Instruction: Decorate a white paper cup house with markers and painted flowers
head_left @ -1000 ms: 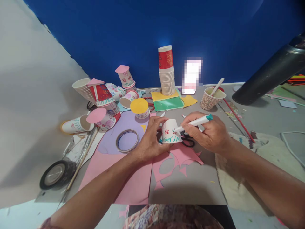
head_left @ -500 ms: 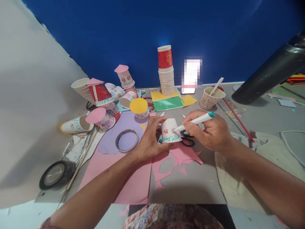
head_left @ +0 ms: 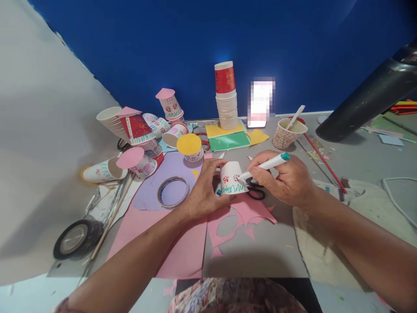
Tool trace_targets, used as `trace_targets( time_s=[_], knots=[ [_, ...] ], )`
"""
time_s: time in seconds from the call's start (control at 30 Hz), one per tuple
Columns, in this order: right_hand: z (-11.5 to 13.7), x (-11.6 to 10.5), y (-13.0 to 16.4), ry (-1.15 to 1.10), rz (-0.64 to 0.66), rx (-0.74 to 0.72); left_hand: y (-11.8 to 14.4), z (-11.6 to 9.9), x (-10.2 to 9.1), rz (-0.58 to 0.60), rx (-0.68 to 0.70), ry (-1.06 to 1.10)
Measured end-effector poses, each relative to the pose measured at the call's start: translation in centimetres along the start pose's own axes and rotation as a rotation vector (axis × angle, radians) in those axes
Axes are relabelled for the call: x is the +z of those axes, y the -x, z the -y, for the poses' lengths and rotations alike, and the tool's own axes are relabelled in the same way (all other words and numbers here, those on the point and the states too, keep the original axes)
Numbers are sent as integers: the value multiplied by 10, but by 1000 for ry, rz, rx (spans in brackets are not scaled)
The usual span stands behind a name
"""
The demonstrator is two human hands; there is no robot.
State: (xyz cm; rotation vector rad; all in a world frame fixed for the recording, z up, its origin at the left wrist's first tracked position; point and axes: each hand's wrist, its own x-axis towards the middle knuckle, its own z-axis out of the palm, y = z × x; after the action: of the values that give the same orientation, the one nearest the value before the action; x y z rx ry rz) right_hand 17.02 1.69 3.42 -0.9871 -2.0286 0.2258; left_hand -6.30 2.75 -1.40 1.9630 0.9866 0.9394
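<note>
A small white paper cup with red and teal markings [head_left: 232,178], inverted near the counter [head_left: 355,161] middle, is clasped by the left hand [head_left: 203,189]; a teal-capped white marker [head_left: 264,165], its tip touching the cup, is pinched in the right hand [head_left: 286,180].

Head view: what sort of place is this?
Probably a craft table: coloured paper sheets lie around a stack of paper cups, and the left hand steadies a decorated paper cup while the right hand draws with a marker.

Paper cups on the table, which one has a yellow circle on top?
The small cup behind the purple paper, just beyond the left hand; the other capped cups wear pink.
</note>
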Motion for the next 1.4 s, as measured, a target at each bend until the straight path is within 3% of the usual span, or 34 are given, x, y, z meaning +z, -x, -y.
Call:
trace_targets(
  time_s=[1.4],
  knots=[
    [0, -2, -1, -24, -46, 18, 0, 1, 2, 6, -11, 31]
  ],
)
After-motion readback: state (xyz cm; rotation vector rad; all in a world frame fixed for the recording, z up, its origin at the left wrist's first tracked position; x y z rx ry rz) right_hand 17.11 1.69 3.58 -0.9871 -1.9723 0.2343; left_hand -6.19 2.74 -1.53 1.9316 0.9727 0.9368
